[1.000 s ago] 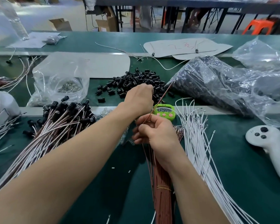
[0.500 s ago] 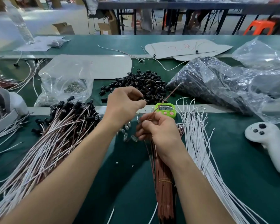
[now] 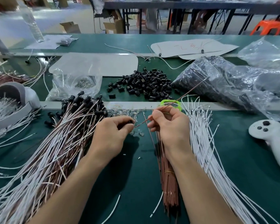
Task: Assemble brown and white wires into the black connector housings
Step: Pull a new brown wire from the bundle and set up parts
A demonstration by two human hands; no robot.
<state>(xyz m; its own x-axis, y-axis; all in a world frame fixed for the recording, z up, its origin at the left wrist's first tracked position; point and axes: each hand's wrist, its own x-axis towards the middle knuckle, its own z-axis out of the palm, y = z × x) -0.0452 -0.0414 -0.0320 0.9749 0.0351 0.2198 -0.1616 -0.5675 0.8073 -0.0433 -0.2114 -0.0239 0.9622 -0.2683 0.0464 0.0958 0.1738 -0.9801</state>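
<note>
My left hand [image 3: 111,135] pinches a small black connector housing [image 3: 131,121] between thumb and fingers. Just to its right, my right hand [image 3: 170,125] pinches one brown wire [image 3: 187,92] that slants up to the right; its near end points at the housing, a short gap apart. Beneath my right wrist lies a bundle of brown wires [image 3: 170,188]. Loose white wires [image 3: 202,143] fan out on the right. A heap of loose black housings [image 3: 144,84] sits behind my hands. Finished wires with housings [image 3: 58,143] are piled on the left.
A white game controller [image 3: 271,139] lies at the right. A green timer [image 3: 170,104] sits behind my right hand. Clear plastic bags [image 3: 233,84] of black parts fill the back right; a bag of small metal parts [image 3: 81,83] stands back left. A grey holder [image 3: 14,97] is far left.
My left hand came back from the heap of housings with one black housing and dropped level with my right hand. My right hand kept the brown wire and turned its near end toward the housing.
</note>
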